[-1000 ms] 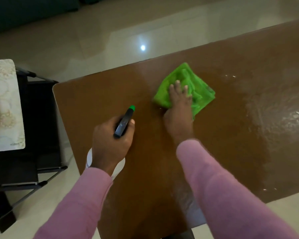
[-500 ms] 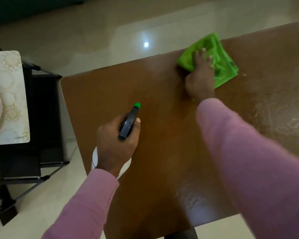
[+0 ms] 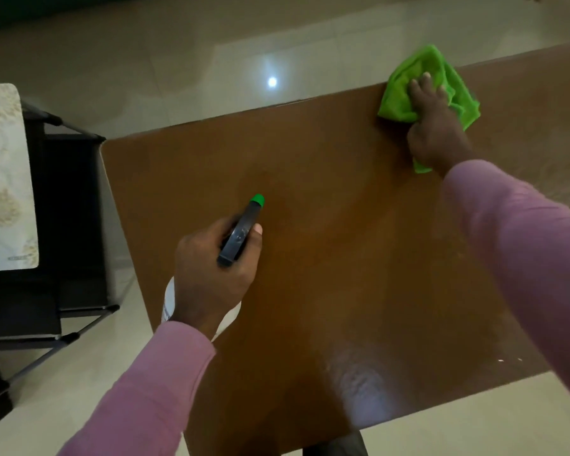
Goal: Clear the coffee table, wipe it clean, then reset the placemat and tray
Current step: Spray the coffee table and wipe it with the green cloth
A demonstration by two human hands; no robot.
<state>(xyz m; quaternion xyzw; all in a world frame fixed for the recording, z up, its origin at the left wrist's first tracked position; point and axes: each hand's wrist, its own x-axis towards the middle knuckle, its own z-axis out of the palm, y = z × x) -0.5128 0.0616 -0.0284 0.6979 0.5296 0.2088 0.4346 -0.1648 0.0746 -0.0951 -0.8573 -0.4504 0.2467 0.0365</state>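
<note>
The right hand (image 3: 436, 133) is pressing flat on the green cloth (image 3: 405, 93) at the surface's (image 3: 310, 291) far edge, upper right. The left hand (image 3: 211, 274) is gripping the spray bottle (image 3: 242, 230) — kept ready, likely. The placemat (image 3: 4, 179) is waiting at the left (off the surface).
</note>
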